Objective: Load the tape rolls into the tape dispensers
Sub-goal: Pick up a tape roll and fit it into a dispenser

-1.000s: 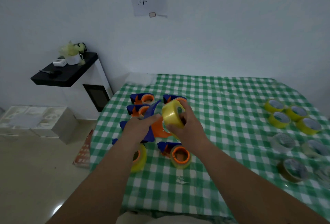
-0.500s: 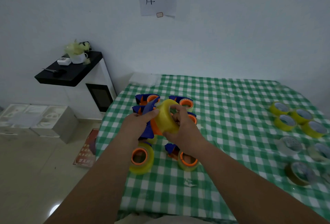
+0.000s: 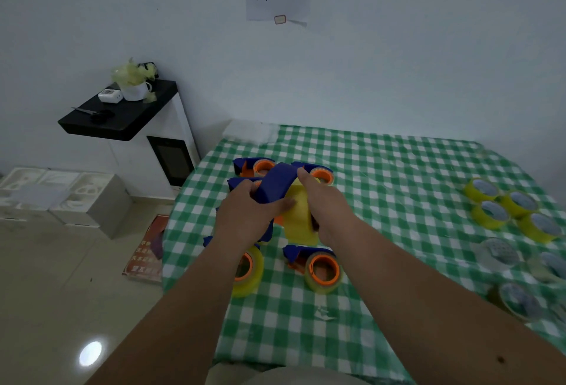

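Green-white checked cloth (image 3: 382, 176) covers table, pale wall behind; black shelf (image 3: 122, 115) at left, glossy floor below. Left hand (image 3: 245, 219) grips blue plastic dispenser (image 3: 277, 182), fingers curled round handle. Right hand (image 3: 324, 203) grips yellow tape roll (image 3: 298, 216), pressed against dispenser, both held above table's left part. Loaded dispensers on cloth: two near (image 3: 318, 265), at least two far (image 3: 260, 167), orange hubs, glossy tape. Loose rolls at right edge: four yellow (image 3: 490, 213), about four clear or brownish (image 3: 496, 253), round, hollow.
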